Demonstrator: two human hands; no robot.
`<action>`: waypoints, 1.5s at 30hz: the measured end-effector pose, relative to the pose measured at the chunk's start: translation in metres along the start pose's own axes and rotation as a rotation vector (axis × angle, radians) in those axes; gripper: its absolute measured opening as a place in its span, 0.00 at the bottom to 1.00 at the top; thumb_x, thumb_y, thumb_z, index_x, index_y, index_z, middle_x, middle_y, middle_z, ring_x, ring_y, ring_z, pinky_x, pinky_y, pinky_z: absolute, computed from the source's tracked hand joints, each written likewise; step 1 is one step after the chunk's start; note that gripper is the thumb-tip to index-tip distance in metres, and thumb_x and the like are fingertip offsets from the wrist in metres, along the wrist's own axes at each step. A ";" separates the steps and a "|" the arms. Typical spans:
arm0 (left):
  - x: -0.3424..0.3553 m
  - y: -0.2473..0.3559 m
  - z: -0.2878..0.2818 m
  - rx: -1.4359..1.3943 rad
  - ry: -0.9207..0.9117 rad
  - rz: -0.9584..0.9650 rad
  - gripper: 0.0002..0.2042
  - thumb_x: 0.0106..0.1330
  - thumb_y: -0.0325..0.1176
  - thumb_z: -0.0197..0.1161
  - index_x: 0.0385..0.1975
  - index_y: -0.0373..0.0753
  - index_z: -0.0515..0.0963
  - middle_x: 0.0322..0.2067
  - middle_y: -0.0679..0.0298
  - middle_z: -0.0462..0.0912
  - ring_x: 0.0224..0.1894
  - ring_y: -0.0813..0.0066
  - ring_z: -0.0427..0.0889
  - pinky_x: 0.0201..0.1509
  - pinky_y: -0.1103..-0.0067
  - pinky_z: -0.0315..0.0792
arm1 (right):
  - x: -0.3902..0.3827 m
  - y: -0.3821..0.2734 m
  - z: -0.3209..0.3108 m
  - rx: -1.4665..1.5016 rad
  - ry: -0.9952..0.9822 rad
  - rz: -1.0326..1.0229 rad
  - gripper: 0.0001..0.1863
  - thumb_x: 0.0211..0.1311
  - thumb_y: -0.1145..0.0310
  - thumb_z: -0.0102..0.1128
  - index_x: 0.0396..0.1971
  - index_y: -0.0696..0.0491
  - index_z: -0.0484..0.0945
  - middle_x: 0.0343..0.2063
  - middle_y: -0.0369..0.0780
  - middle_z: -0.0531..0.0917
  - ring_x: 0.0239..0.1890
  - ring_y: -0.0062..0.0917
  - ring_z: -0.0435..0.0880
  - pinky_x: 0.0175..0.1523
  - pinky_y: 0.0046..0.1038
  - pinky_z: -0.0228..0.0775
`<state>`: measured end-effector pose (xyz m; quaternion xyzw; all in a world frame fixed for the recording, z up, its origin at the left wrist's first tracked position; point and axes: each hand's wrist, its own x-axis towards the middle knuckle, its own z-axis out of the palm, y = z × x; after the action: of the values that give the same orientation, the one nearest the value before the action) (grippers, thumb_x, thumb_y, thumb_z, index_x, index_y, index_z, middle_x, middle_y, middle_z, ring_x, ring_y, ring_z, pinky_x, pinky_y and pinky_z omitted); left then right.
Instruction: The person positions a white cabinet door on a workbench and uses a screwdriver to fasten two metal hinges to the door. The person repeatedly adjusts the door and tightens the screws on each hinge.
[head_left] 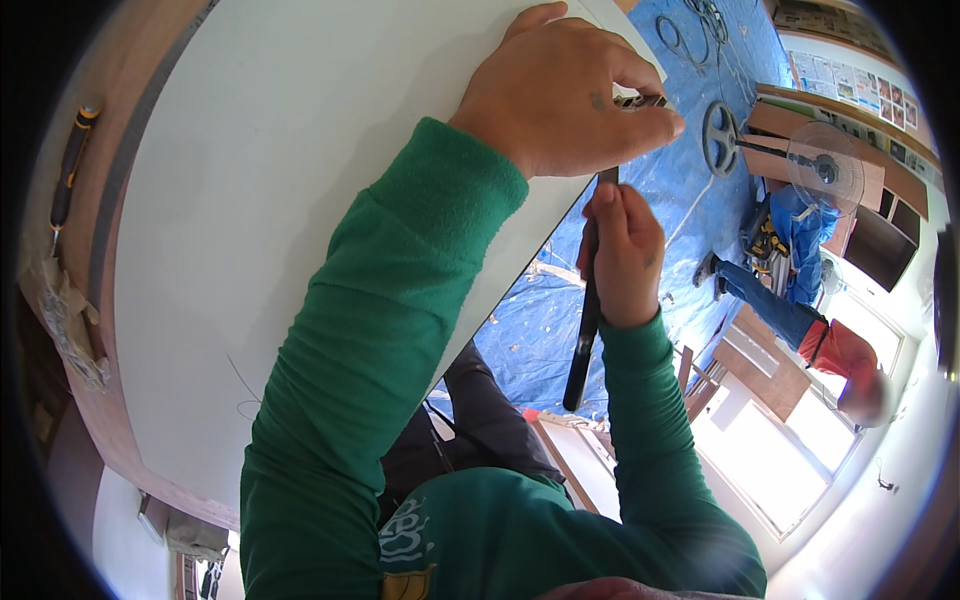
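A large white panel (240, 180) lies in front of me. Over its right edge, my left hand (560, 100) is closed, its thumb and forefinger around a small shiny metal piece (640, 101). The wrist rests low over the panel. Just below it, my right hand (628, 255) is wrapped round a long, narrow black bar (583, 350). The bar's lower end hangs free beside the panel, and its upper end runs up under my left hand. Whether the metal piece belongs to the bar is hidden.
A yellow-and-black screwdriver (72, 165) and crumpled plastic (65, 310) lie left of the panel. Blue sheeting (540, 325) covers the floor. A standing fan (822, 165), cables (705, 25) and a brown cabinet (882, 235) are off right. A person in red (845, 350) stands there.
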<state>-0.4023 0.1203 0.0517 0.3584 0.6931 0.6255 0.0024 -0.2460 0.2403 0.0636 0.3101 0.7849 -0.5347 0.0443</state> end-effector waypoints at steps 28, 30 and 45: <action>0.002 0.001 0.002 0.077 -0.026 -0.008 0.17 0.63 0.50 0.67 0.33 0.40 0.86 0.39 0.61 0.89 0.49 0.59 0.85 0.67 0.49 0.61 | -0.006 0.012 -0.005 0.053 -0.019 -0.009 0.20 0.80 0.56 0.51 0.28 0.54 0.73 0.13 0.30 0.70 0.11 0.12 0.67 0.17 0.19 0.56; 0.003 0.002 0.000 0.054 -0.030 -0.022 0.17 0.63 0.50 0.67 0.33 0.40 0.86 0.39 0.61 0.89 0.49 0.59 0.85 0.67 0.49 0.61 | -0.010 0.018 -0.004 0.042 -0.018 0.003 0.20 0.81 0.57 0.51 0.28 0.54 0.72 0.13 0.30 0.70 0.11 0.12 0.67 0.17 0.19 0.56; 0.002 0.004 -0.002 0.037 -0.029 -0.009 0.16 0.63 0.49 0.68 0.33 0.41 0.86 0.38 0.61 0.89 0.49 0.58 0.84 0.67 0.49 0.61 | 0.002 0.005 -0.002 0.018 0.035 -0.036 0.18 0.80 0.59 0.52 0.28 0.55 0.72 0.15 0.30 0.68 0.14 0.11 0.69 0.19 0.20 0.60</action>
<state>-0.4031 0.1194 0.0563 0.3641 0.7060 0.6074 0.0088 -0.2441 0.2438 0.0591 0.3054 0.7862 -0.5370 0.0180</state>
